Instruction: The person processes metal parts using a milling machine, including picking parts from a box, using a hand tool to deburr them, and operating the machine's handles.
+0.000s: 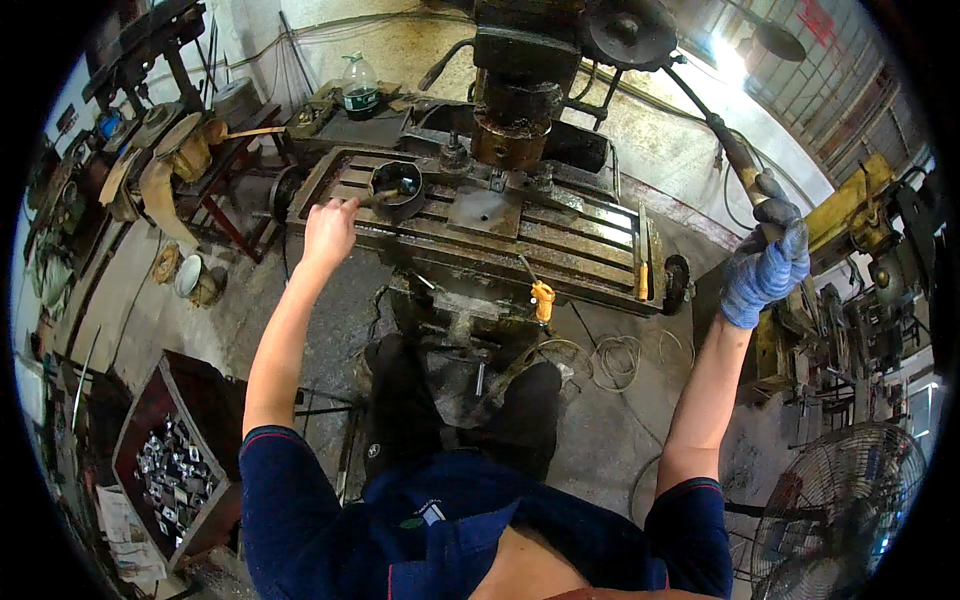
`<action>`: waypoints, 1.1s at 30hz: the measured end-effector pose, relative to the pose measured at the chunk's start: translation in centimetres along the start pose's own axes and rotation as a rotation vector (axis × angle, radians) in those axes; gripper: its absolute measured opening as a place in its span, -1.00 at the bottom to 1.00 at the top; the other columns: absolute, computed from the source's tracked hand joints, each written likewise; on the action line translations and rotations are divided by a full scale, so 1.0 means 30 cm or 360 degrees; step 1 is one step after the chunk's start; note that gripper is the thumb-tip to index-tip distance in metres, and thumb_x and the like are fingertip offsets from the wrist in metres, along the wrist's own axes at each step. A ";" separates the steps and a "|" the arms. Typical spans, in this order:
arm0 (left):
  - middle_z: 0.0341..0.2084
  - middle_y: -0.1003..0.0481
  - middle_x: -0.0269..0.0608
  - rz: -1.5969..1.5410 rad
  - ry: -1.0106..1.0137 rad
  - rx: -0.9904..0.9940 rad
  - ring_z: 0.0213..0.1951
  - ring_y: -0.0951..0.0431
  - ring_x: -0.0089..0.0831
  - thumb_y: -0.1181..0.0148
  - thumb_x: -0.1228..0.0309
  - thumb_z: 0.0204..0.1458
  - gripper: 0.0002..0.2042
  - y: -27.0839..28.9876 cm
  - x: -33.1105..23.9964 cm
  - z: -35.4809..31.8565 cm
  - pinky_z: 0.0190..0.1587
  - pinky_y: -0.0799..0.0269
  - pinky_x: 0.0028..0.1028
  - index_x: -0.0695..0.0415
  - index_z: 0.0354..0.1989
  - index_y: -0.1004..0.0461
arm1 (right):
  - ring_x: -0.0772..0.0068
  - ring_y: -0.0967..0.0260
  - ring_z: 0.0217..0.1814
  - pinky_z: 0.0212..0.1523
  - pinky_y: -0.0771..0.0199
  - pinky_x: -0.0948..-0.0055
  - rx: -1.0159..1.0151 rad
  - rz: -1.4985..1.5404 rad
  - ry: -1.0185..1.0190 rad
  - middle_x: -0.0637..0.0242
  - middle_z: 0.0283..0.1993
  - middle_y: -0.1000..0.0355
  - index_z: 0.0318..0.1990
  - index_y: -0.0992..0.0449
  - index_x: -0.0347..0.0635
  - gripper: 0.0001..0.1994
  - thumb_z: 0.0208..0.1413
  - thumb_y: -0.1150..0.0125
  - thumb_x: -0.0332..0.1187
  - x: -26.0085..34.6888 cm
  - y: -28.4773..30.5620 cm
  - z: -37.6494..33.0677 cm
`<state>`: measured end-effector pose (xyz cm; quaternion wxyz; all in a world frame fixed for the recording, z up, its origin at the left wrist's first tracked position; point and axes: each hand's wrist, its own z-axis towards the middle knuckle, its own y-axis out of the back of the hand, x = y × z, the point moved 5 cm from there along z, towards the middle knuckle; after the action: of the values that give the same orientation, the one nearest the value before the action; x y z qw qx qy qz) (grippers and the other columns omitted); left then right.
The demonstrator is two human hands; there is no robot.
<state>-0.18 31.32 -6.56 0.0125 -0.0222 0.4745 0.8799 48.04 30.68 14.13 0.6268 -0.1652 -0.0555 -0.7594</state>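
Observation:
My bare left hand (pixel 330 234) is closed at the front left of the machine table (pixel 560 262). Its fingers pinch a thin brown handle (pixel 374 199) that runs into a round black pot (pixel 405 207); the handle's far end is hard to make out. My right hand (pixel 766 262), in a blue-grey glove, is raised at the right and wrapped round the grip of a long machine lever (pixel 738 158). Between my hands, a flat metal plate (pixel 485 213) lies on the slotted table under the machine's spindle (pixel 512 138).
A yellow-handled tool (pixel 542 300) sits at the table's front edge, and a file-like tool (pixel 643 262) lies at its right end. A bin of small metal parts (pixel 178 478) stands lower left. A fan (pixel 840 500) is lower right. Cable loops (pixel 615 362) lie on the floor.

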 end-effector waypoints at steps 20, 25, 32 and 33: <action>-0.77 -0.36 -0.25 -0.2011 0.0785 0.0079 -0.78 -0.35 -0.54 0.10 0.40 0.12 -0.73 -0.312 -0.219 0.091 -0.72 -0.25 -0.52 0.34 -0.15 -0.40 | 0.19 -0.36 -0.16 0.05 -0.18 0.15 -0.0090 0.0027 -0.0094 0.10 -0.41 -0.42 -0.56 -0.41 -0.34 -0.62 0.08 0.02 -0.16 -0.008 0.004 -0.024; -0.72 -0.44 -0.12 -0.1753 0.0791 -0.0009 -0.77 -0.42 -0.43 0.06 0.39 0.09 -0.74 -0.422 -0.314 0.189 -0.66 -0.31 -0.43 0.32 -0.19 -0.43 | 0.17 -0.35 -0.18 0.08 -0.17 0.07 -0.0130 0.0007 -0.0067 0.01 -0.39 -0.41 -0.57 -0.40 -0.35 -0.55 0.12 0.08 -0.09 -0.014 -0.005 -0.045; -0.68 -0.47 -0.10 -0.1778 0.0803 0.0100 -0.79 -0.41 -0.44 0.05 0.39 0.08 -0.73 -0.467 -0.393 0.186 -0.67 -0.31 -0.44 0.33 -0.16 -0.42 | 0.10 -0.36 -0.17 0.16 -0.10 -0.07 -0.0249 0.0028 -0.0061 0.06 -0.45 -0.40 -0.58 -0.38 -0.34 -0.54 0.15 0.14 -0.10 -0.017 -0.016 -0.062; -0.69 -0.47 -0.10 -0.1760 0.0810 0.0127 -0.78 -0.41 -0.45 0.05 0.39 0.08 -0.73 -0.465 -0.397 0.181 -0.67 -0.31 -0.44 0.33 -0.15 -0.42 | 0.10 -0.36 -0.17 0.16 -0.10 -0.08 -0.0308 0.0010 -0.0087 0.06 -0.45 -0.40 -0.58 -0.37 -0.34 -0.54 0.15 0.14 -0.10 -0.019 -0.015 -0.070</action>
<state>12.18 43.51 -14.63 0.3546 -0.4744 0.4133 0.6916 47.31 30.68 12.03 0.6085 -0.2458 0.0015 -0.7545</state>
